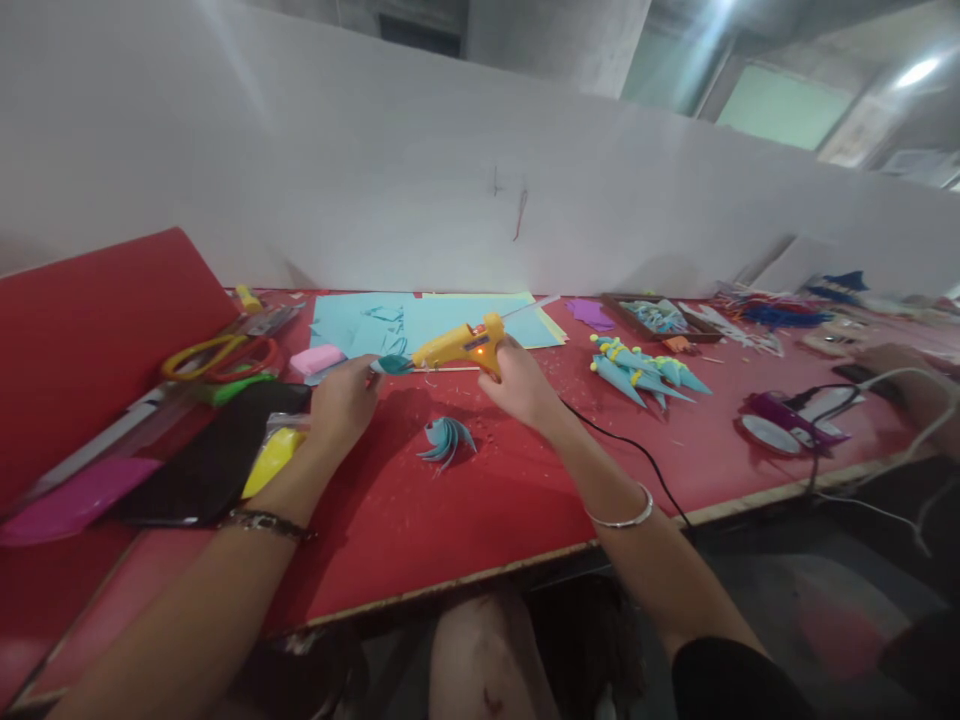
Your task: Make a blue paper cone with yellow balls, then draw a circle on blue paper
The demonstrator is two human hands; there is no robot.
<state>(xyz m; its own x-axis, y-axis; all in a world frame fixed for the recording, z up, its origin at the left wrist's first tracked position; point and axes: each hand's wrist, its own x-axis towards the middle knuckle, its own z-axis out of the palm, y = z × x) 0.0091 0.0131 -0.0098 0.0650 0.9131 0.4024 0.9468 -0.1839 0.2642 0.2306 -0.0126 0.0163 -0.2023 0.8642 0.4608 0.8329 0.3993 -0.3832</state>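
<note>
My right hand (517, 385) is wrapped round the handle of a yellow hot glue gun (454, 347), whose small orange light glows. Its nozzle points left, at a rolled blue paper piece (393, 365) pinched in my left hand (345, 400). Whether nozzle and paper touch, I cannot tell. A clear glue stick (532, 306) sticks out of the gun's back end. On the red table (420, 530) below lies a bundle of curled blue paper strips (447, 440), apart from both hands.
Blue paper sheets (480, 322) lie behind the gun. To the right are blue paper cones with yellow beads (645, 370), a brown tray (660, 318) and a purple-and-white device (795, 420). Scissors (217, 360) and a black pouch (217, 455) lie left. Another person's hand (900, 370) shows far right.
</note>
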